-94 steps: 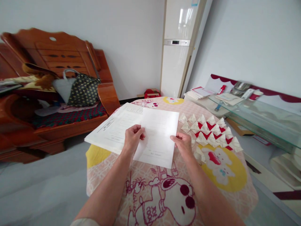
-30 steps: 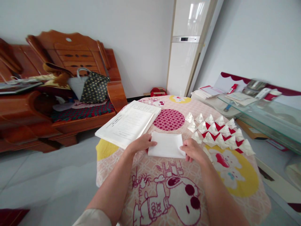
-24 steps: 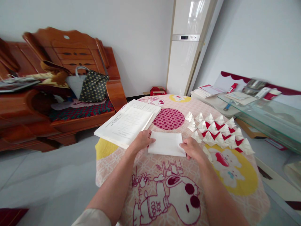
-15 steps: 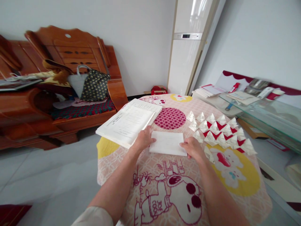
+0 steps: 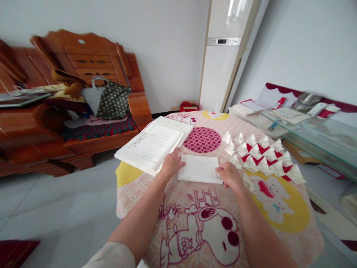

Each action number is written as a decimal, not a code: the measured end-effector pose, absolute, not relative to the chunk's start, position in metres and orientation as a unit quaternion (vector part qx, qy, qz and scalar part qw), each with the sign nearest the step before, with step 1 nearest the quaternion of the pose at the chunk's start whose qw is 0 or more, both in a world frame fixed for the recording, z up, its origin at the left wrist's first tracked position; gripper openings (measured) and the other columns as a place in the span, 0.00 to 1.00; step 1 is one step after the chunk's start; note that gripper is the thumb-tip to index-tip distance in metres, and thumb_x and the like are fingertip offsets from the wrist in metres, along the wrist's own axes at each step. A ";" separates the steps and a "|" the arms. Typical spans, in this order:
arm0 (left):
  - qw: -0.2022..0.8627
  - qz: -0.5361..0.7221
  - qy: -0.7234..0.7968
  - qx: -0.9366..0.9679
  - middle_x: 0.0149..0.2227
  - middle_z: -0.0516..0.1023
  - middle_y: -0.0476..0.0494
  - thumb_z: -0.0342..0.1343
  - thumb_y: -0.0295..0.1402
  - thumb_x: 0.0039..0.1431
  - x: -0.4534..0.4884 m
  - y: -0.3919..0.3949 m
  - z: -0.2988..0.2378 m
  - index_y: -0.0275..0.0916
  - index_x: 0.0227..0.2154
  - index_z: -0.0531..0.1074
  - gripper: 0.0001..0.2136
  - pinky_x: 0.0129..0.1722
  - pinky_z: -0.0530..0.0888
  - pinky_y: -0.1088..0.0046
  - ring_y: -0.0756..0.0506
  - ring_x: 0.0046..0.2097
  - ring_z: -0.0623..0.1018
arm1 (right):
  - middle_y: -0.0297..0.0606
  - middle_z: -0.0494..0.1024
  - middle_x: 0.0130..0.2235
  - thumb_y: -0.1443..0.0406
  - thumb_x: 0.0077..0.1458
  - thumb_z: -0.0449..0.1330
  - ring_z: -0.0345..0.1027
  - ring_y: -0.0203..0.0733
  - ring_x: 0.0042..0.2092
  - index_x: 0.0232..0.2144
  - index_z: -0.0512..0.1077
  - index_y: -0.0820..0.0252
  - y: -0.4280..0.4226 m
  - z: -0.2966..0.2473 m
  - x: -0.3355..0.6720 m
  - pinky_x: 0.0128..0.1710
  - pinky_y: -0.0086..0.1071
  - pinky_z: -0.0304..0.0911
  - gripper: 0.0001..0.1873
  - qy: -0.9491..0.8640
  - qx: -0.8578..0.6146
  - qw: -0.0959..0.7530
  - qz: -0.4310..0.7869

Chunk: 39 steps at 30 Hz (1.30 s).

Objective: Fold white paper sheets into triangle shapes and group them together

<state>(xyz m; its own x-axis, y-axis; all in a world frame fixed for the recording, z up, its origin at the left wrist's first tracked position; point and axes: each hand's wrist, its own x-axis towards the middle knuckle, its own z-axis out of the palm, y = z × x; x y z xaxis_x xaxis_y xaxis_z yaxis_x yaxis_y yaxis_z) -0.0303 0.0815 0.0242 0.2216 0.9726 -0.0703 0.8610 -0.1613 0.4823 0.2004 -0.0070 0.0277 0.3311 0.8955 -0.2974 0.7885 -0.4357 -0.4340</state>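
A folded sheet of white paper (image 5: 198, 169) lies low over the patterned tablecloth (image 5: 178, 201), held by its two short sides. My left hand (image 5: 172, 163) grips the left side, thumb on top and fingers partly hidden. At the right side my right hand (image 5: 229, 173) pinches the edge between thumb and fingers. Just left of my left hand is a stack of printed sheets (image 5: 150, 145). Beyond my right hand stand rows of folded paper pieces (image 5: 262, 152), pointed and white, with red showing between some of them.
On the right, a glass-topped table (image 5: 315, 130) carries papers, a metal bowl (image 5: 310, 99) and a red-and-white cup (image 5: 329, 111). A wooden sofa (image 5: 92, 56) with bags (image 5: 114, 98) stands at left. A tall white air conditioner (image 5: 217, 74) fills the back corner.
Both hands keep hold of the folded paper in nearly the same place. The whole view has shifted very slightly; nothing else visibly differs.
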 end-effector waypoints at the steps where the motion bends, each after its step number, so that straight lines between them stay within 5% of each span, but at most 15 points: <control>1: 0.216 0.129 0.611 0.751 0.41 0.81 0.39 0.63 0.30 0.55 -0.030 0.082 0.024 0.31 0.64 0.58 0.35 0.49 0.72 0.68 0.41 0.47 0.80 | 0.36 0.69 0.14 0.61 0.61 0.52 0.66 0.37 0.15 0.23 0.73 0.63 -0.007 0.027 0.201 0.20 0.27 0.55 0.18 -0.520 -0.809 0.107 0.252; 39: 0.221 0.158 0.607 0.747 0.41 0.81 0.42 0.63 0.30 0.54 -0.032 0.085 0.021 0.36 0.60 0.64 0.30 0.50 0.72 0.69 0.42 0.46 0.80 | 0.40 0.76 0.22 0.61 0.62 0.52 0.65 0.35 0.16 0.26 0.74 0.64 -0.007 0.028 0.199 0.19 0.27 0.55 0.18 -0.517 -0.817 0.092 0.239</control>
